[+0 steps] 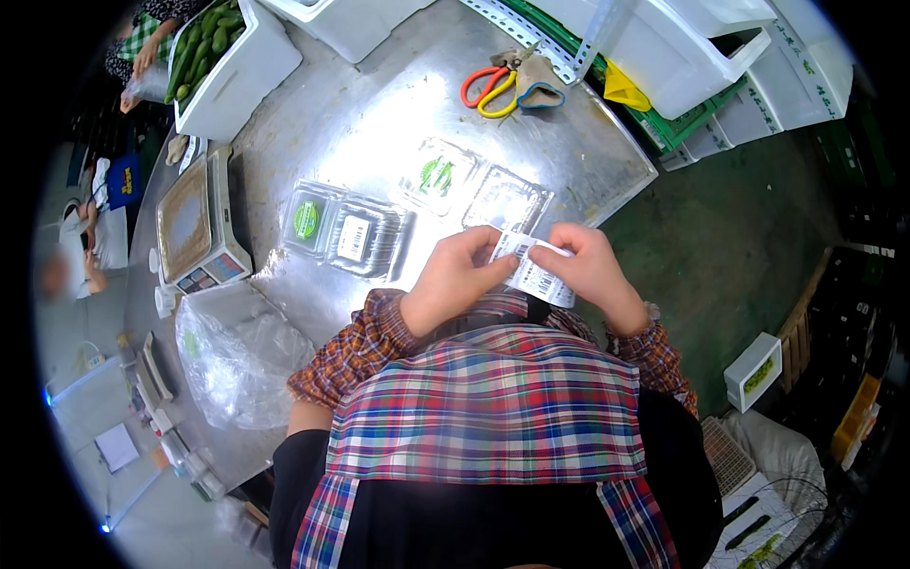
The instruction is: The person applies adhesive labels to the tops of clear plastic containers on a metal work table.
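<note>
My left hand [458, 274] and my right hand [590, 267] pinch a strip of white printed labels [534, 270] between thumbs and fingers, just in front of my plaid apron. Beyond them on the metal table lies an open clear plastic clamshell container [501, 199] with a green round sticker on one half. To its left rests a nested stack of open clear clamshells [370, 238], with a green sticker on one side and a white barcode label on the other.
A weighing scale [192, 220] and a clear plastic bag [227, 355] are at the left. Scissors [498, 89] and a glove [540, 82] lie at the back. A white crate [245, 78] holds green cucumbers; a person's hand [146, 55] is beside it. White and green crates stand back right.
</note>
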